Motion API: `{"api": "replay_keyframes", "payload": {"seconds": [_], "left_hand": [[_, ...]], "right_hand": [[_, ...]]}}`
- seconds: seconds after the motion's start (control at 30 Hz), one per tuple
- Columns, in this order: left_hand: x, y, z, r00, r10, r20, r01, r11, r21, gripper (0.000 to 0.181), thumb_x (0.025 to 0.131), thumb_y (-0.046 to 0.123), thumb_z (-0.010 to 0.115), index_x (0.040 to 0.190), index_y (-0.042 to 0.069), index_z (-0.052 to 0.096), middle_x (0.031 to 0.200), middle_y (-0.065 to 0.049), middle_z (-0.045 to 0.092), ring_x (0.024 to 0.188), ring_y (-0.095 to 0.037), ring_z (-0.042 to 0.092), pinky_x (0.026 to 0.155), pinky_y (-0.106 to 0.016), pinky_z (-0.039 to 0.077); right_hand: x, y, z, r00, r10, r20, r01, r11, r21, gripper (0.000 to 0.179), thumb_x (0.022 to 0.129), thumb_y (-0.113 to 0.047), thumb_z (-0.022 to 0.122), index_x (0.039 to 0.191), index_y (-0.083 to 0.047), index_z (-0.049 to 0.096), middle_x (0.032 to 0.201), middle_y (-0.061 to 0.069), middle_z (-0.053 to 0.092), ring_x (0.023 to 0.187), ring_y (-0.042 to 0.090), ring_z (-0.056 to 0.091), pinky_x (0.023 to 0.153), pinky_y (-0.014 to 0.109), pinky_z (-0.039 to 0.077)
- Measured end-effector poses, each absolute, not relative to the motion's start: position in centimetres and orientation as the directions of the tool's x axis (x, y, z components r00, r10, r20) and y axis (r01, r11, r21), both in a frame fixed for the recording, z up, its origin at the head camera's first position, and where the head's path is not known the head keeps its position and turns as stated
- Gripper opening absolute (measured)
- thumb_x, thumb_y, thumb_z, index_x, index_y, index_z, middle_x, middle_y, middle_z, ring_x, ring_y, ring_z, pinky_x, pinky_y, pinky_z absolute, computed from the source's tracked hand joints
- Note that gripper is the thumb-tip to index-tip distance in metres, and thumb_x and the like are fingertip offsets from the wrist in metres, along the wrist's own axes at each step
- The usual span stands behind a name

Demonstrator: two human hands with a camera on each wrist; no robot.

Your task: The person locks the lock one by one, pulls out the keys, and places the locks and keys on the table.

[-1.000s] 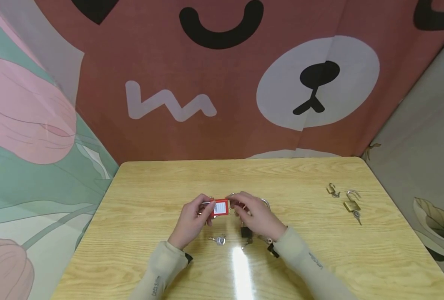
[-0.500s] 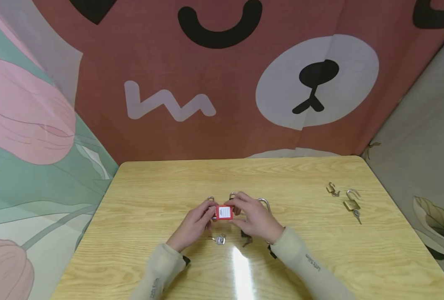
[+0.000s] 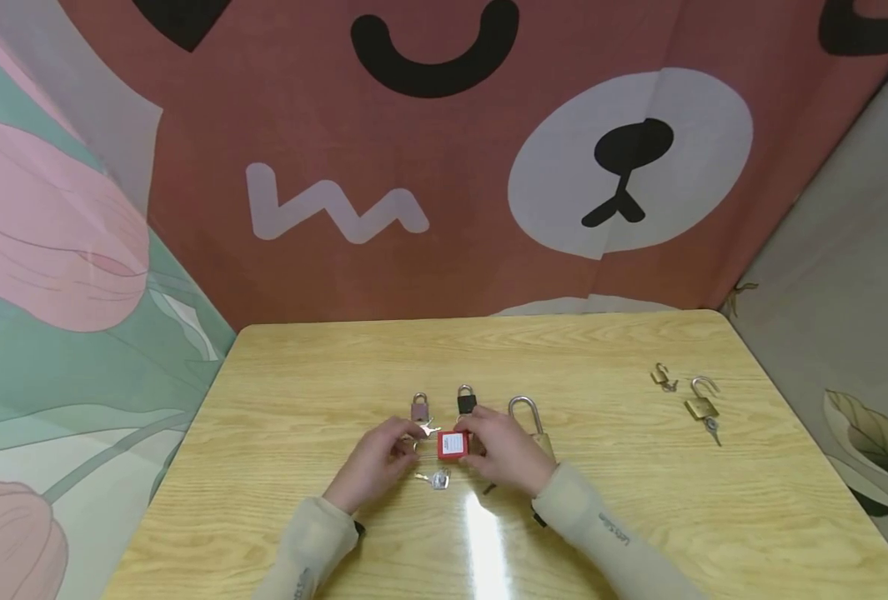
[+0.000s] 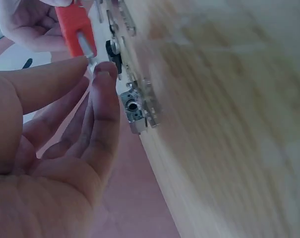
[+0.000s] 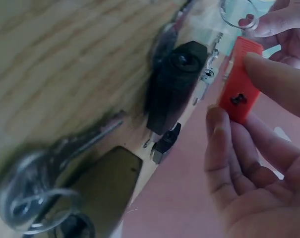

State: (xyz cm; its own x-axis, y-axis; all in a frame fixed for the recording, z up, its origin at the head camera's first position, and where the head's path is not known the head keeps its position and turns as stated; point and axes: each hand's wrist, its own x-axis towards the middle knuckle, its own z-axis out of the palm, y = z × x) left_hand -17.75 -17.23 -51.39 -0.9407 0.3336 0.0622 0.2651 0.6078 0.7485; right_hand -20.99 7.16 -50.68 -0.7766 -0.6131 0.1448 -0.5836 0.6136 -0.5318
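A red padlock [image 3: 453, 444] with a white label is held up between both hands, over the middle of the table. My right hand [image 3: 505, 450] grips its body between thumb and fingers. In the right wrist view its keyhole [image 5: 238, 99] shows with no key in it. My left hand [image 3: 380, 460] brings thumb and index fingertip together at the metal shackle [image 4: 85, 45] on the padlock's left side. A purple padlock [image 3: 419, 408] and a black padlock [image 3: 467, 402] lie just beyond the hands. Silver keys [image 3: 438, 478] lie on the near side.
A large brass padlock [image 3: 541, 442] with a tall shackle lies partly behind the right hand. Farther right on the wooden table [image 3: 293, 367] are a small brass padlock [image 3: 659, 377] and a bigger brass one [image 3: 702, 407], both with open shackles and keys.
The red padlock has moved right and toward the person. My left fingers have slid from its body to its shackle side, and the purple and black padlocks have come into fuller view.
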Motion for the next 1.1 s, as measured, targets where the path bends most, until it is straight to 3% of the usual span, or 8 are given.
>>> {"api": "replay_keyframes", "payload": {"seconds": [0.23,0.67,0.93,1.1], "left_hand": [[-17.5,-16.8,-51.7,-0.916,0.395,0.064,0.31,0.599,0.738,0.023,0.09,-0.007,0.072,0.111,0.002,0.069,0.107,-0.013,0.073,0.091,-0.023,0.072,0.082,-0.031,0.061],[-17.5,-16.5,-51.6,-0.916,0.395,0.07,0.322,0.619,0.716,0.02,0.091,-0.004,0.073,0.11,0.003,0.07,0.103,-0.009,0.073,0.088,-0.015,0.07,0.08,-0.028,0.06],[-17.6,-16.5,-51.7,-0.919,0.39,0.063,0.312,0.619,0.721,0.02,0.092,-0.002,0.074,0.111,0.004,0.07,0.104,-0.008,0.074,0.088,-0.015,0.07,0.081,-0.028,0.06],[-17.6,-16.5,-51.6,-0.918,0.39,0.068,0.317,0.62,0.717,0.02,0.092,-0.001,0.074,0.111,0.005,0.07,0.103,-0.007,0.074,0.089,-0.014,0.07,0.082,-0.028,0.06]], "right_hand": [[-20.8,6.6,-51.5,-0.762,-0.624,0.173,-0.624,0.637,-0.452,0.031,0.077,-0.016,0.091,0.102,-0.009,0.074,0.1,0.004,0.072,0.093,0.018,0.064,0.084,0.038,0.057],[-20.6,6.7,-51.8,-0.773,-0.61,0.175,-0.62,0.668,-0.411,0.033,0.073,-0.019,0.094,0.1,-0.012,0.076,0.1,0.0,0.073,0.094,0.016,0.059,0.084,0.036,0.056],[-20.5,6.9,-51.5,-0.791,-0.599,0.125,-0.584,0.677,-0.448,0.04,0.074,-0.021,0.094,0.108,-0.011,0.075,0.11,0.002,0.073,0.102,0.018,0.059,0.091,0.04,0.056],[-20.8,7.8,-50.8,-0.8,-0.584,0.141,-0.573,0.673,-0.468,0.043,0.08,-0.025,0.09,0.116,-0.008,0.074,0.113,0.005,0.073,0.102,0.02,0.061,0.09,0.042,0.056]]}}
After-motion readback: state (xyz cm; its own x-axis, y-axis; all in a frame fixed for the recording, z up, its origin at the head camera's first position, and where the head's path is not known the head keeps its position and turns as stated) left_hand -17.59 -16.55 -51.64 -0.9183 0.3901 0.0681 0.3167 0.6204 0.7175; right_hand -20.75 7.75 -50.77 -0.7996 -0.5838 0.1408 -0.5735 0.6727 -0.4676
